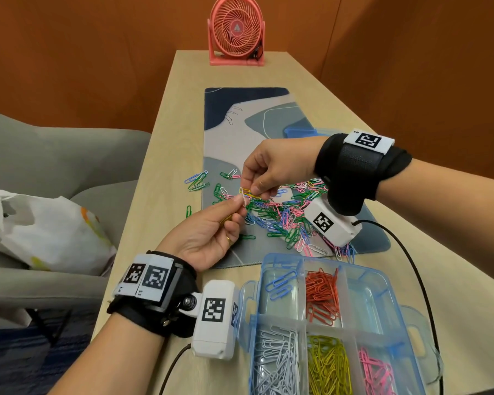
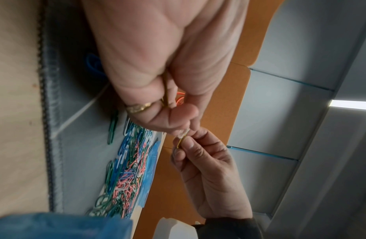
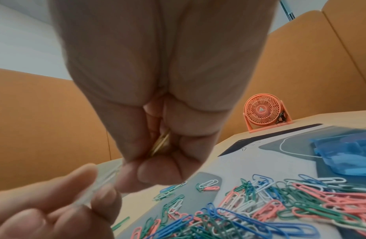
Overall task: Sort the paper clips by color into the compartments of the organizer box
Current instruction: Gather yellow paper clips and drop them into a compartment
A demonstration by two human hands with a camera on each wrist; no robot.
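Note:
Above the loose pile of mixed paper clips (image 1: 285, 218) my two hands meet fingertip to fingertip. My right hand (image 1: 254, 189) pinches a yellow clip (image 1: 247, 192) and keeps more yellow clips (image 3: 160, 143) tucked under its curled fingers. My left hand (image 1: 241, 201) pinches a whitish clip (image 3: 102, 182) that touches the yellow one, and a yellow clip (image 2: 165, 90) lies in its palm. The clear blue organizer box (image 1: 382, 273) stands open in front of me. It holds blue (image 1: 280, 283), red (image 1: 322, 292), white (image 1: 277, 360), yellow (image 1: 328, 363) and pink (image 1: 377, 369) clips in separate compartments.
The pile lies on a blue-grey desk mat (image 1: 240, 138), with stray clips (image 1: 197, 181) to its left. A blue lid (image 1: 300, 132) sits behind my right wrist. A pink fan (image 1: 236, 32) stands at the table's far end. A black cable (image 1: 419, 280) runs past the box.

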